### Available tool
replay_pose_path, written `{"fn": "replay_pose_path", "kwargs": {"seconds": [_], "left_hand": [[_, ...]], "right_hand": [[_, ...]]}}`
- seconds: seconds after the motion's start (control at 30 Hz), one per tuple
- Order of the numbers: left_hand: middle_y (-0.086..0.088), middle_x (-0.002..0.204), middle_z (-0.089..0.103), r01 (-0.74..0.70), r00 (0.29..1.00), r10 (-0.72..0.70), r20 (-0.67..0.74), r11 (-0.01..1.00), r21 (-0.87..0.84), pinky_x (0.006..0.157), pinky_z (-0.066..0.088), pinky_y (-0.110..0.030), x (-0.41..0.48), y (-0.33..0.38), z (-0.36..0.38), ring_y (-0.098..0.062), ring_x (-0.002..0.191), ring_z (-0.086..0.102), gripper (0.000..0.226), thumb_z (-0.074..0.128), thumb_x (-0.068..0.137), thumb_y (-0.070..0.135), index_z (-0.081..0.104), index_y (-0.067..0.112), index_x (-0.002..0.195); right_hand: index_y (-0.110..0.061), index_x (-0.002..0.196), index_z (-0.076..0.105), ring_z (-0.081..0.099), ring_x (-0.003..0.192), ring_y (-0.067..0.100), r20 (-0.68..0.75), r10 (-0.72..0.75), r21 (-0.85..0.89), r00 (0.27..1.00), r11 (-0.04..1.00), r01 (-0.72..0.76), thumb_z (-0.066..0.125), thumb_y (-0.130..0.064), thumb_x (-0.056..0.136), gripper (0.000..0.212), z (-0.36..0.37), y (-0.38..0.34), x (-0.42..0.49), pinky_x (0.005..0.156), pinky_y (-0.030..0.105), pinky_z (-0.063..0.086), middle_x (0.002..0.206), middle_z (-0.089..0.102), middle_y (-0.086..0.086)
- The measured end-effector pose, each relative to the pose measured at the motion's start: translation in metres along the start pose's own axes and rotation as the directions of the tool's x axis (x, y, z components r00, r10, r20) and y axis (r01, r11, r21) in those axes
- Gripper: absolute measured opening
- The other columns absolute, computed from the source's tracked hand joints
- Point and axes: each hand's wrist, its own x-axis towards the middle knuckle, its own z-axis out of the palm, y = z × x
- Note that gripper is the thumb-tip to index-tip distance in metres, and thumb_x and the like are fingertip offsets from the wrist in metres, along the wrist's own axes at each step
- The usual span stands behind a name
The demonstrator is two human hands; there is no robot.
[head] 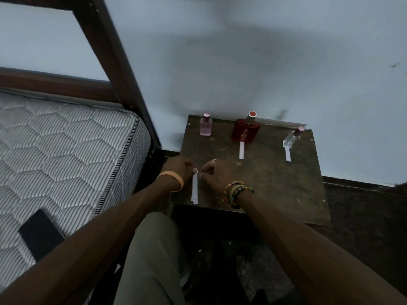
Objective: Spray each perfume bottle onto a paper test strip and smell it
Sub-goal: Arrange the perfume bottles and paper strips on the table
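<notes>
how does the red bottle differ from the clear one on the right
Colour: the red bottle is dark red; the clear bottle is colourless glass. Shape: the red bottle is wide and squat, the clear bottle slim. Cap: red-topped on the red bottle, pinkish on the clear bottle. Shared: both stand near the table's back edge, each with a white strip in front.

No legible text; faint marks on the red bottle unreadable.

Pale blue-grey wall is seen at 12 o'clock, dimly lit and shadowed. Quilted mattress at 9 o'clock is bordered by dark wooden bed frame. Worn dark table is set against wall at 3 o'clock. Dark floor at 4 o'clock.
</notes>
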Motion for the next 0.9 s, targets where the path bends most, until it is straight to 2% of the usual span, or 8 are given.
{"fn": "replay_pose_path", "kwargs": {"seconds": [0.1,0.27,0.43,0.6,0.7,0.77,0.83,0.9], "left_hand": [[-0.01,0.1,0.07,-0.027,1.0,0.027,0.008,0.999,0.018,0.081,0.051,-0.033,-0.006,-0.007,0.003,-0.029,0.094,0.064,0.024,0.06,0.088,0.033,0.071,0.016,0.099],[-0.007,0.113,0.062,-0.098,0.995,0.098,0.009,0.994,-0.041,0.087,0.05,-0.035,-0.008,-0.016,0.012,-0.027,0.102,0.059,0.027,0.066,0.082,0.025,0.066,0.027,0.109],[-0.006,0.123,0.057,-0.135,0.991,0.135,0.005,0.99,-0.031,0.094,0.045,-0.033,-0.004,-0.016,0.016,-0.026,0.112,0.055,0.037,0.068,0.081,0.022,0.063,0.025,0.118],[-0.004,0.102,0.067,-0.054,0.997,0.056,0.047,0.998,-0.038,0.08,0.046,-0.025,0.007,-0.014,0.015,-0.021,0.097,0.062,0.022,0.072,0.078,0.02,0.069,0.017,0.1],[0.001,0.09,0.069,-0.02,0.998,0.03,0.063,0.986,-0.164,0.074,0.04,-0.018,0.008,-0.017,0.016,-0.01,0.083,0.061,0.009,0.072,0.079,0.017,0.072,0.015,0.088],[0.004,0.081,0.068,0.01,0.998,0.004,0.056,0.967,-0.253,0.072,0.044,-0.018,0.007,-0.018,0.016,-0.006,0.075,0.059,0.005,0.073,0.078,0.017,0.072,0.016,0.083],[0.006,0.072,0.066,0.064,0.997,-0.042,0.068,0.933,-0.355,0.06,0.047,-0.013,0.006,-0.013,0.015,-0.005,0.066,0.06,0.004,0.074,0.078,0.016,0.071,0.017,0.08],[0.002,0.068,0.065,0.152,0.986,-0.094,0.135,0.84,-0.521,0.049,0.047,-0.01,0.003,0.0,0.013,-0.007,0.062,0.06,0.007,0.072,0.079,0.008,0.067,0.013,0.079]], "right_hand": [[-0.016,0.102,0.072,0.057,0.088,0.013,0.058,0.013,-0.053,0.998,0.999,-0.01,0.065,-0.024,0.087,0.018,0.019,-0.006,-0.002,0.077,0.023,0.045,0.103,0.062,0.001],[-0.014,0.106,0.072,0.059,0.096,0.023,0.118,0.029,-0.225,0.993,0.974,-0.002,0.06,-0.026,0.09,0.024,0.036,-0.002,-0.006,0.086,0.029,0.046,0.11,0.063,0.008],[-0.017,0.108,0.071,0.058,0.096,0.021,0.118,0.031,-0.209,0.993,0.978,-0.006,0.06,-0.024,0.089,0.023,0.039,0.004,-0.006,0.088,0.03,0.046,0.107,0.062,0.005],[-0.019,0.108,0.07,0.058,0.095,0.018,0.141,0.057,-0.178,0.988,0.983,-0.031,0.06,-0.026,0.089,0.023,0.038,0.005,-0.004,0.089,0.032,0.048,0.106,0.062,0.002],[-0.018,0.105,0.072,0.058,0.092,0.017,0.111,0.062,-0.132,0.992,0.99,-0.048,0.063,-0.027,0.088,0.022,0.036,0.007,-0.007,0.085,0.032,0.048,0.101,0.063,0.001],[-0.017,0.104,0.072,0.061,0.089,0.017,0.053,0.09,-0.051,0.995,0.995,-0.087,0.065,-0.026,0.086,0.021,0.034,0.008,-0.011,0.083,0.033,0.05,0.097,0.065,0.002],[-0.017,0.104,0.071,0.063,0.086,0.016,0.029,0.145,0.062,0.989,0.987,-0.146,0.069,-0.027,0.084,0.022,0.031,0.01,-0.015,0.083,0.036,0.053,0.094,0.068,0.001],[-0.019,0.096,0.073,0.064,0.082,0.017,0.012,0.184,0.142,0.983,0.973,-0.184,0.074,-0.029,0.079,0.02,0.027,0.01,-0.017,0.08,0.038,0.055,0.09,0.07,0.001]]}}
